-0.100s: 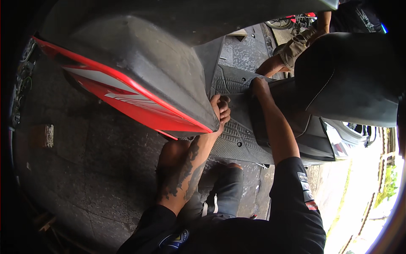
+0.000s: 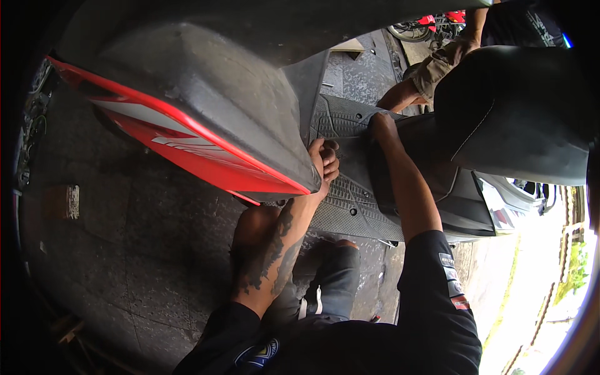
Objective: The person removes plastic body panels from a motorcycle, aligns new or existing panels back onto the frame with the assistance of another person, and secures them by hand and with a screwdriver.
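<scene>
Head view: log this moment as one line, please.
left hand gripping lower edge of grey-and-red front panel | right hand on ribbed floorboard by black seat | second person's leg beyond

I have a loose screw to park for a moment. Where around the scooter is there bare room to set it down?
The paved floor left of the left forearm, under the red panel, lies bare up to a small block. The ribbed footboard is crowded: left hand grips the panel edge, right hand presses on it beside the black seat.
</scene>
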### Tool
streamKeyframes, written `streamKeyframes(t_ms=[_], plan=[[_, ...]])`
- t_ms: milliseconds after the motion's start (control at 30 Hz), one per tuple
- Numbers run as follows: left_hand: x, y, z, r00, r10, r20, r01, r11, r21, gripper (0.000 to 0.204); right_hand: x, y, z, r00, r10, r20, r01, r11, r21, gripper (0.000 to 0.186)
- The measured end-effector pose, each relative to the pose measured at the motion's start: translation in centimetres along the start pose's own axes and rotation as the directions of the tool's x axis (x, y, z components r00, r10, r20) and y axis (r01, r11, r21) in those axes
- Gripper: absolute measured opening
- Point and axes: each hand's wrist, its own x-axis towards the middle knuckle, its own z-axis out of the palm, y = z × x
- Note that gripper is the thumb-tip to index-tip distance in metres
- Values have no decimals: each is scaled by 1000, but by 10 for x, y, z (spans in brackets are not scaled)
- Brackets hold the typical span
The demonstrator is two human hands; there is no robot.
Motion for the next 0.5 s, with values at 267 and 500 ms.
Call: streamKeyframes(t_ms=[267,500], plan=[[-2,3,-3,1000,1,8,-1,1000,4,29,-14,-21,-9,991,-6,-136,4,1000,-14,17],[3,14,-10,997,-33,74,31,999,25,30,-35,-29,-19,944,71,-321,-25,989,147,17]])
